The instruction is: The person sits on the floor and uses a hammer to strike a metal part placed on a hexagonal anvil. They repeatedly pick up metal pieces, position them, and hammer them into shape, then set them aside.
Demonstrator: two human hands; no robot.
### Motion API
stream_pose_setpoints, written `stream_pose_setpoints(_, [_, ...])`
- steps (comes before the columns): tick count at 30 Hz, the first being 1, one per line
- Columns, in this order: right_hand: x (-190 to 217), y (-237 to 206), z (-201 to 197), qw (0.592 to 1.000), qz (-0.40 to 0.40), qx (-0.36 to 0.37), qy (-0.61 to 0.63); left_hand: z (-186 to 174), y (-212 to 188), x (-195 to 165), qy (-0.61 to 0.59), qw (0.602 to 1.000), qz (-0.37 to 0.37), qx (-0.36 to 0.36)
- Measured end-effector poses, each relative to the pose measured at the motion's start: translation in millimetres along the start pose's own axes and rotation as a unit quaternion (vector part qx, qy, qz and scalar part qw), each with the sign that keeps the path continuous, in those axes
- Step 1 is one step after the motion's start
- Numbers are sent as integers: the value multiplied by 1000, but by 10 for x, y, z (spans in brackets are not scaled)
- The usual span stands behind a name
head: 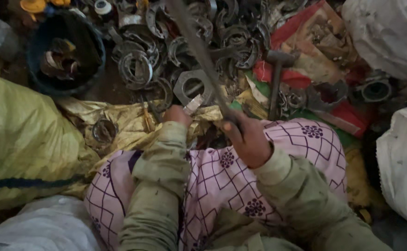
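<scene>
R hand (250, 142) closed round the lower end of a long metal rod (198, 51), which slants up & away over the scrap pile to the top edge of view. L hand (178, 114) pinches a small flat metal piece (194, 103), held just in front of the knees, touching the rod's line or v. close; can't tell which. Both hands sit above a pink patterned cloth (222, 174) over the lap. Beyond: heap of curved metal parts (138, 65), a hammer (277, 74) lying on red sacking, dark bucket (64, 51) at upper left, yellow sack (22, 139) at left.
</scene>
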State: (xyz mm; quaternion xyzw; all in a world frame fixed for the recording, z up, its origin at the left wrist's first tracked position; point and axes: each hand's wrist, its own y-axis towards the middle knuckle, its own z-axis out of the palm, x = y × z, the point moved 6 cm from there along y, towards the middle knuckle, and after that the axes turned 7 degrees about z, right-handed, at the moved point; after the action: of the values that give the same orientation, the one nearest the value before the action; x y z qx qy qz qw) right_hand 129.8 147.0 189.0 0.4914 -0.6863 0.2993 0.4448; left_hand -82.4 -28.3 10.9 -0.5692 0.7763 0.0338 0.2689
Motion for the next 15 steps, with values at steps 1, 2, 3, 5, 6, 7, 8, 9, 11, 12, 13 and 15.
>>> stream_pose_setpoints(1, [19,-9,28,999,-38,-27,-1,-6,6,-1,11,1000,4,-2])
stream_pose_setpoints(2, [-6,0,75,996,-75,-53,-2,-21,11,4,23,1000,7,-2])
stream_pose_setpoints(3, [-161,127,237,997,-27,-28,-67,-41,11,-9,33,999,27,-4])
stream_pose_setpoints(5, [-500,352,488,978,72,25,-195,-90,16,-21,51,997,65,-5])
stream_pose_setpoints(6, [-654,415,514,965,122,48,-227,-95,18,18,22,999,39,3])
stream_pose_setpoints(7, [-759,469,537,949,172,70,-255,-119,21,73,-3,1000,14,10])
stream_pose_setpoints(8, [-830,488,489,929,219,91,-283,-129,34,107,-30,999,-12,15])
stream_pose_setpoints(9, [-814,483,432,944,244,85,-205,-143,38,105,-10,1000,-4,16])
stream_pose_setpoints(11, [-689,358,240,952,293,70,-52,-132,53,79,23,999,14,22])
stream_pose_setpoints(12, [-483,359,129,977,209,41,-33,-142,70,57,22,999,28,4])
stream_pose_setpoints(13, [-287,305,32,992,125,14,-11,-147,75,48,23,999,39,-11])
stream_pose_setpoints(15, [-61,196,-62,999,28,-31,25,-137,77,55,20,999,46,-18])
